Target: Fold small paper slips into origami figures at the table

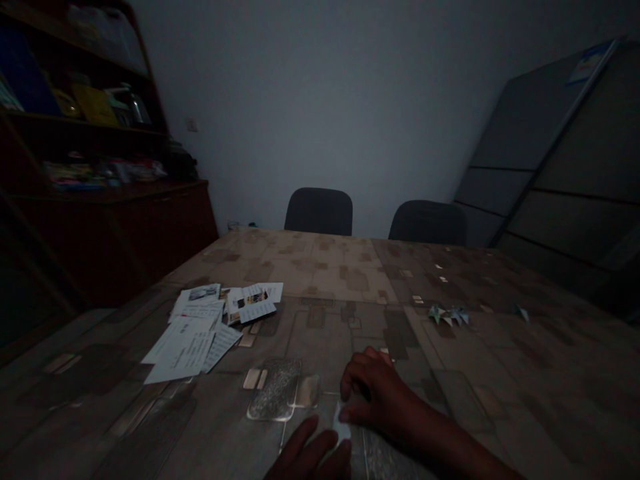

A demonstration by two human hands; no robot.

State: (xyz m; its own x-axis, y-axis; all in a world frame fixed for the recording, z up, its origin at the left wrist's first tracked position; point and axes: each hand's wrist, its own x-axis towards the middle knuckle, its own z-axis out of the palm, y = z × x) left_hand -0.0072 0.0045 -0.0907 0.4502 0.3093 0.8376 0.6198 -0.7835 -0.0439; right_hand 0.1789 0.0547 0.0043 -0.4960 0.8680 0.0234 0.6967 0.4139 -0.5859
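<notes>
At the near edge of the table, a small folded piece of white paper (342, 429) lies between my two hands. My left hand (313, 455) comes up from the bottom edge, its fingertips and thumb closed around the paper's lower part. From the right, my right hand (375, 385) has its thumb on the paper's upper part, with the other fingers curled over above it. The dim light hides the paper's exact folds.
Loose printed sheets (187, 343) and cards (253, 301) lie at left on the patterned table (320, 267). Several small folded paper shapes (450, 316) stand at right. Two dark chairs (319, 211) are behind the table, and a filled shelf cabinet (165, 207) stands at left.
</notes>
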